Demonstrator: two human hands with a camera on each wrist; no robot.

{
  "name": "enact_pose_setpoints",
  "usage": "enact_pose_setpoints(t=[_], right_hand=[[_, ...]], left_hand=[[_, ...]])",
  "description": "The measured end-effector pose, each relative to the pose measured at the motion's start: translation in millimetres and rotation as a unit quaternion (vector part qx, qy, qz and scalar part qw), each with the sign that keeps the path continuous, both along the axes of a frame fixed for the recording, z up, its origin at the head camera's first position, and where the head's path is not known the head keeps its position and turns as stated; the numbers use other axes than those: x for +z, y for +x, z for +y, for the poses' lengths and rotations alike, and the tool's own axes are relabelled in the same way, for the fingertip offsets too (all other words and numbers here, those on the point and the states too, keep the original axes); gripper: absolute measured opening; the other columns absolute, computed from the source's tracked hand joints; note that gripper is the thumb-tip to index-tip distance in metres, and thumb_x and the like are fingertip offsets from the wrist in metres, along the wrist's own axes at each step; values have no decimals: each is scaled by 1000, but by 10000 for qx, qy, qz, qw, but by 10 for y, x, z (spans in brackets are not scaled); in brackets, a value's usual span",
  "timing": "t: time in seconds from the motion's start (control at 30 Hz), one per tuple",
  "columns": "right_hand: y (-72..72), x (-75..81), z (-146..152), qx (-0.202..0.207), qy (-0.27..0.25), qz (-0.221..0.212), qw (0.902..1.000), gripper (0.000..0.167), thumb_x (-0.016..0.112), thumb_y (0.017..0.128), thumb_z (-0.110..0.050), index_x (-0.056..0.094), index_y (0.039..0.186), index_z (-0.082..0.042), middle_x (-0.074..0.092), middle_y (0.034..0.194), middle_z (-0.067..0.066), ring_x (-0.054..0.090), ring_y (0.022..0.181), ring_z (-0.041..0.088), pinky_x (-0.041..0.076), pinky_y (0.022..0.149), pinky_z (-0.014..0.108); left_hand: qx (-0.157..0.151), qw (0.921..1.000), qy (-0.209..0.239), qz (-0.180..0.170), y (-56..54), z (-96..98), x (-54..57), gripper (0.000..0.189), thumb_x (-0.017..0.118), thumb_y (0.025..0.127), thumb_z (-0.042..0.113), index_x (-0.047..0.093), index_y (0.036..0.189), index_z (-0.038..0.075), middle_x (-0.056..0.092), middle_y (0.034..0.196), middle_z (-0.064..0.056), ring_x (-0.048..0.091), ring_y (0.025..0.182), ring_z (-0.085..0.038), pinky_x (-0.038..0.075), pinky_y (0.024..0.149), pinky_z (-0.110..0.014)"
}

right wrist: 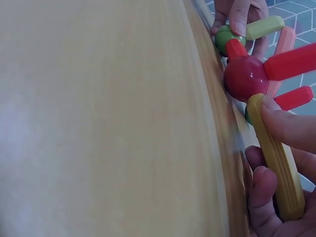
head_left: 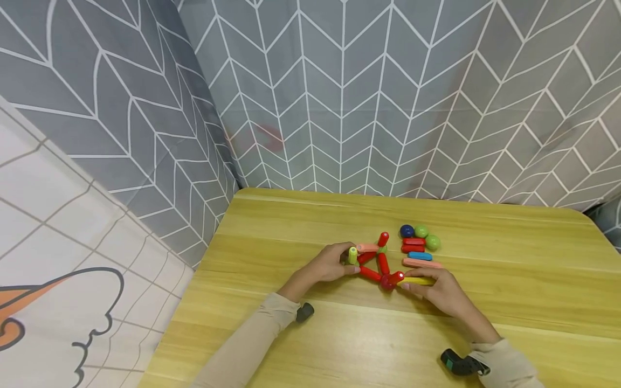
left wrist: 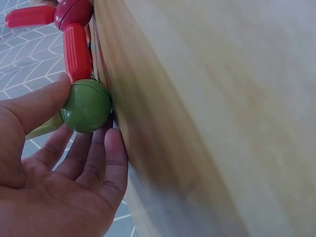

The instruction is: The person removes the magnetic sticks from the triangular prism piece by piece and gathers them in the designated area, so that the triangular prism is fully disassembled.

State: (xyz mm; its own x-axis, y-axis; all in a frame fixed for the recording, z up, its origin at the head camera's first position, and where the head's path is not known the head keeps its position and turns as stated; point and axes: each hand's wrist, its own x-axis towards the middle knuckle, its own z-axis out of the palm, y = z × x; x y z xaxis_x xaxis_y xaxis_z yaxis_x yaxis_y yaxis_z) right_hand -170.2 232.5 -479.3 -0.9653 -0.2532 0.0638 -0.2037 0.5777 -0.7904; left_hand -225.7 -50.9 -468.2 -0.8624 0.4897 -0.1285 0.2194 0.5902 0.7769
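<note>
A triangular frame of red rods (head_left: 370, 274) joined by balls lies on the wooden table. My left hand (head_left: 332, 263) grips its left corner, thumb and fingers around a green ball (left wrist: 86, 106). From that corner a light green rod (head_left: 353, 255) stands up. At the near corner is a crimson ball (right wrist: 245, 78) with a red rod (right wrist: 292, 62) projecting from it. My right hand (head_left: 439, 291) pinches a yellow rod (right wrist: 279, 163), its tip at the crimson ball; whether it is inserted I cannot tell. Another upright red rod (head_left: 384, 238) marks the far corner, beside a pink rod (head_left: 367, 248).
Right of the frame lie a dark blue ball (head_left: 407, 231), two green balls (head_left: 433, 242), two short red rods (head_left: 413, 249), a blue rod (head_left: 420, 256) and a pink rod (head_left: 422, 263). A grey patterned curtain (head_left: 339, 108) hangs behind the table (head_left: 533, 269).
</note>
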Motion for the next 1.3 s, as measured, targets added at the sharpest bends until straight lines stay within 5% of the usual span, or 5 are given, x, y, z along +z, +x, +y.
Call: enact_pose_setpoints(t=[0.1, 0.23, 0.4, 0.6, 1.3], right_hand=[[3, 9, -6, -164, 200, 83, 9996, 26, 80, 86, -23, 78, 110, -11, 67, 135, 8, 51, 131, 32, 38, 96, 12], [8, 26, 6, -364, 525, 87, 9979, 28, 78, 88, -24, 77, 112, -9, 69, 131, 10, 55, 127, 36, 47, 100, 39], [28, 52, 49, -476, 672, -55, 9966, 30, 74, 91, -18, 73, 118, -5, 65, 131, 24, 54, 126, 49, 43, 102, 65], [32, 54, 94, -615, 780, -34, 9950, 34, 73, 92, -17, 69, 124, -4, 62, 135, 27, 52, 128, 51, 41, 102, 67], [30, 30, 111, -871, 1160, 1008, 9843, 29, 81, 82, -9, 74, 109, 0, 71, 112, 23, 64, 108, 46, 49, 92, 62]], left_hand=[[-17, 10000, 2, 18, 0, 0, -1, 35, 75, 91, 20, 65, 123, 15, 65, 102, 1, 54, 91, -14, 47, 78, -24], [-32, 10000, -37, 47, 0, -2, -3, 35, 75, 91, 20, 65, 123, 14, 65, 101, 0, 54, 90, -14, 46, 77, -24], [-20, 10000, -85, 26, 1, -4, -7, 35, 75, 91, 21, 64, 124, 15, 64, 103, 1, 54, 92, -14, 47, 79, -25], [-11, 10000, -53, -6, 1, -6, -8, 33, 75, 91, 21, 64, 121, 15, 62, 98, 1, 53, 90, -15, 46, 76, -25], [-2, 9999, -137, -81, 3, 8, -17, 32, 75, 91, 20, 64, 121, 16, 62, 98, 2, 53, 91, -15, 46, 76, -24]])
